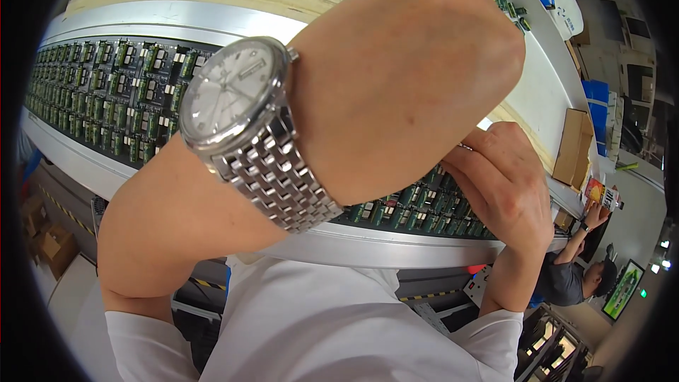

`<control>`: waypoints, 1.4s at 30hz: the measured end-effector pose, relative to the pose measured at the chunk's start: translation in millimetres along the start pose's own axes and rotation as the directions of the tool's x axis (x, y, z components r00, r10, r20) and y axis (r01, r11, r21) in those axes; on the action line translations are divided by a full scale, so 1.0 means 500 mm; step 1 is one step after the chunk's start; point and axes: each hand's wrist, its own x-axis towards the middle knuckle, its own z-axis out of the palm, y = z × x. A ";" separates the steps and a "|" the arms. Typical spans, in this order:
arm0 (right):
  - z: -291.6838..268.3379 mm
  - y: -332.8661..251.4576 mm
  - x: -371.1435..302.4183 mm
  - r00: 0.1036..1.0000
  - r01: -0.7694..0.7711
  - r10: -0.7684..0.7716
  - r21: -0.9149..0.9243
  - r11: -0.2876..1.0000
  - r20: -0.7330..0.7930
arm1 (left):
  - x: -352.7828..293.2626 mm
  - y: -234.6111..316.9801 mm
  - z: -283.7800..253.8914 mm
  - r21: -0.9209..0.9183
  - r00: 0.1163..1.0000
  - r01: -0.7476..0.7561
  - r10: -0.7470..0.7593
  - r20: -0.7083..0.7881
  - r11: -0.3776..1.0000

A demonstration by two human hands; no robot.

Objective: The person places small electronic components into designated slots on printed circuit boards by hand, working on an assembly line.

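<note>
Loads of boards [117, 88] sit in rows, probably for easy reach; left hand [424, 64] hides its fingers, right hand [508, 184] is curled, can't tell if either's pinching anything.

the table [548, 102] has a pale top. low at left, cardboard boxes [56, 244] are piled near a yellow-and-black striped band [65, 205]. at far right, a lit screen [624, 290] glows green, close to small white ceiling lights [655, 267] and a green light [643, 293]; the upper right is dim and blurred.
</note>
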 end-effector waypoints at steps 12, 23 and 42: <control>0.012 0.007 -0.034 0.981 -0.059 0.092 0.189 0.980 -0.172 | -0.007 0.032 -0.054 -0.152 0.996 0.091 -0.087 0.035 0.984; -0.009 0.312 0.066 0.817 -0.410 0.419 0.110 0.905 -0.396 | -0.156 0.073 -0.048 0.032 0.974 0.197 -0.199 0.112 0.980; -0.003 0.332 0.024 0.758 -0.634 0.649 0.164 0.756 -0.066 | -0.154 0.101 -0.044 0.214 0.965 0.182 -0.216 0.149 0.960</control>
